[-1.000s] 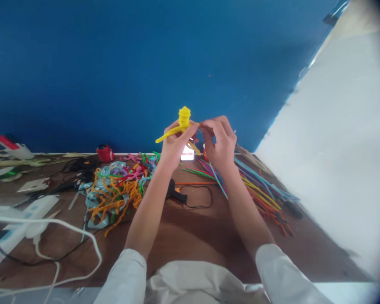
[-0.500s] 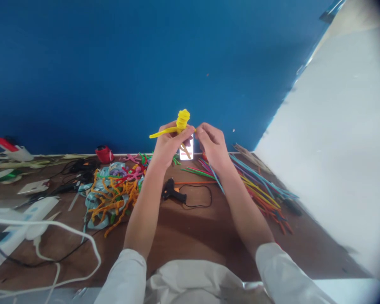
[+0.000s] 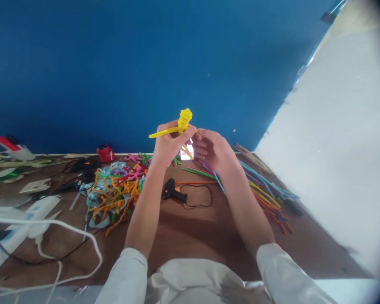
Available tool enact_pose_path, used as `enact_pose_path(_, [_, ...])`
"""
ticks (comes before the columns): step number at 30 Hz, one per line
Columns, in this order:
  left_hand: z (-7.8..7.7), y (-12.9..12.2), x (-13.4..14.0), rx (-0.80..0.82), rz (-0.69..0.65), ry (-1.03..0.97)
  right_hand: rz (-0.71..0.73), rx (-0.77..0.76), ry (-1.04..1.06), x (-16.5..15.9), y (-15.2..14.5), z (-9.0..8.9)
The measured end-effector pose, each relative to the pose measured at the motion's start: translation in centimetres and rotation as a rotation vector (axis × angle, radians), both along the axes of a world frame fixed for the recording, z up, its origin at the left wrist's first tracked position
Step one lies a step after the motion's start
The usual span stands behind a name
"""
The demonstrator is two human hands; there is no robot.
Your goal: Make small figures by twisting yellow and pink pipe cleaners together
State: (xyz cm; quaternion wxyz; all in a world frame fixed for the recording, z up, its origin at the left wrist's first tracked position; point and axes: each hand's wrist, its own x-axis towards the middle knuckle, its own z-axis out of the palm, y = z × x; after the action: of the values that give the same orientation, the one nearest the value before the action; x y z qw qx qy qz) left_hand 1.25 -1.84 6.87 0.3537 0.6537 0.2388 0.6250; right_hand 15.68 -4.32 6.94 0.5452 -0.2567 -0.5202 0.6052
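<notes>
A yellow pipe-cleaner figure (image 3: 185,118) stands up out of my left hand (image 3: 169,145), its top wound into a thick coil. One straight yellow arm sticks out to the left over the back of that hand, and thin ends hang below the fingers. My left thumb and fingers pinch the figure at the base of the coil. Close on the right, my right hand (image 3: 213,147) has its thumb and forefinger at a short yellow end of the figure. Its other fingers are curled beneath. Behind both hands a phone with a lit screen (image 3: 186,153) leans near the wall.
A black glue gun (image 3: 175,192) with its cord lies mid-table. Left of it is a heap of orange and coloured pipe cleaners (image 3: 117,202); straight ones (image 3: 266,194) lie on the right. A power strip (image 3: 22,232), white cables and a red container (image 3: 105,154) are at left.
My right hand has turned, its wrist lower and its fingers now showing underneath. The yellow figure has shifted slightly to the right in my left hand's grip.
</notes>
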Motion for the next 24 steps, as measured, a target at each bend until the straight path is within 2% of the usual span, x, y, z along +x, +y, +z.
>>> enact_pose_path(3, [-0.2,0.3,0.3,-0.035,-0.037,-0.009,-0.153,0.140,-0.086,0.4,0.6,-0.4])
enact_pose_path(6, [-0.3,0.3,0.3,-0.053,-0.108,0.015,-0.209,0.266,-0.190,1.0,0.4,-0.5])
enact_pose_path(8, [-0.3,0.3,0.4,-0.041,-0.075,-0.012,-0.257,0.334,-0.258,1.3,0.2,-0.3])
enact_pose_path(11, [-0.2,0.3,0.5,-0.036,-0.009,-0.108,-0.410,0.452,-0.298,1.7,0.5,-0.2])
enact_pose_path(15, [-0.2,0.7,0.3,-0.096,-0.025,-0.220,-0.618,0.685,-0.388,2.6,1.4,-0.5])
enact_pose_path(19, [-0.2,0.8,0.0,-0.157,-0.076,-0.250,-0.715,0.870,-0.572,2.9,1.4,-0.6])
enact_pose_path(24, [-0.4,0.5,0.5,-0.208,-0.158,-0.250,-0.822,1.090,-0.697,2.8,0.8,-0.6])
